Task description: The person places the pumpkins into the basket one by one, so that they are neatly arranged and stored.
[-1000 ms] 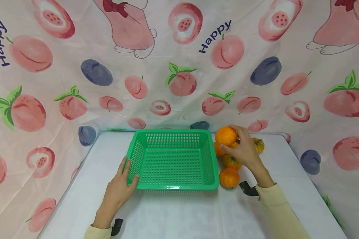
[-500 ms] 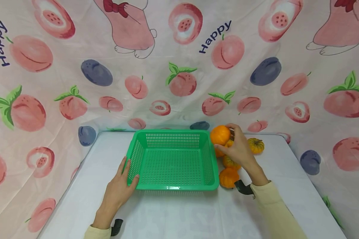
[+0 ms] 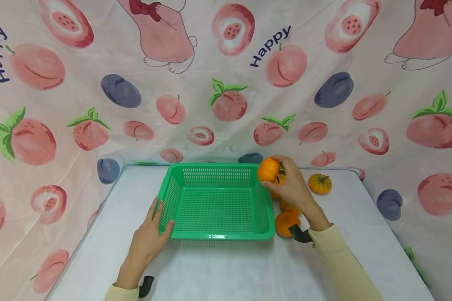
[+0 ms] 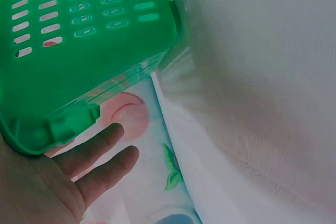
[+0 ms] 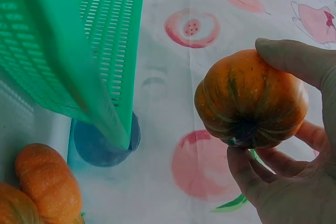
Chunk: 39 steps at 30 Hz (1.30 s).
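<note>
A small orange pumpkin [image 3: 268, 170] is gripped by my right hand [image 3: 291, 184] at the back right corner of the green plastic basket [image 3: 218, 236]. In the right wrist view, thumb and fingertips hold this pumpkin [image 5: 249, 95] from opposite sides, in the air beside the basket wall [image 5: 113, 40]. My left hand [image 3: 146, 242] rests on the basket's left rim, fingers fairly straight and spread. From the left wrist view, that hand [image 4: 68, 177] lies against the rim with extended fingers outside the basket [image 4: 94, 72]; its thumb is hidden there. No pumpkin shows inside the basket.
Several more pumpkins sit along the basket's right side, among them an orange one [image 3: 287, 223] in front; my right hand partly covers others. A yellow-green striped pumpkin [image 3: 320, 184] lies apart at the right. The white table [image 3: 226, 271] meets a fruit-printed cloth [image 3: 196, 92] behind.
My right hand has carried the pumpkin leftward, from above the other pumpkins to the basket's back right corner, turning it slightly. My left hand has stayed on the rim.
</note>
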### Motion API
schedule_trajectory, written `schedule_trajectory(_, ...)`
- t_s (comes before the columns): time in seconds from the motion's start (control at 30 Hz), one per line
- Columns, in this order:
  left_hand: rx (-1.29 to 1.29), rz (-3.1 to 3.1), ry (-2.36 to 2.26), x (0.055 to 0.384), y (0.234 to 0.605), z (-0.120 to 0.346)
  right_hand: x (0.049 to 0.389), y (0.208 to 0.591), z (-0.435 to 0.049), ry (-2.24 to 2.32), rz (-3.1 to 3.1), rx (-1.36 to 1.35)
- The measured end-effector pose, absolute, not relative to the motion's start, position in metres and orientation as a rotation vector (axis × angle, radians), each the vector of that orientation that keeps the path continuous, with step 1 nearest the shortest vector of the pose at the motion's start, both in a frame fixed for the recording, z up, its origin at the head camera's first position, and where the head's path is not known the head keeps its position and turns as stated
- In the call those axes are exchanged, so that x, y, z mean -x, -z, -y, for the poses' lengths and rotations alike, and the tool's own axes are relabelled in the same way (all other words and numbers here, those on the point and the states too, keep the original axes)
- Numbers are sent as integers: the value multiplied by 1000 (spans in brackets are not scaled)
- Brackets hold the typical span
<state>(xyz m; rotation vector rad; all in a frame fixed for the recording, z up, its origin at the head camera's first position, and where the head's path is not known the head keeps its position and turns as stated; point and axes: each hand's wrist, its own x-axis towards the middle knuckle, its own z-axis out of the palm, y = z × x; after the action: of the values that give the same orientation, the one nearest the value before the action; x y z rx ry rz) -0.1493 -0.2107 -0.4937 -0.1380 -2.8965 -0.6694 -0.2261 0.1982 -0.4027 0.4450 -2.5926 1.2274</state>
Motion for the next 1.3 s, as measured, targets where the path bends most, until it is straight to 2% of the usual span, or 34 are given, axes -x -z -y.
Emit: schedule_trajectory(1.3,132,2893,665,149,496,210,231,387,-139,-1159,2658,-654)
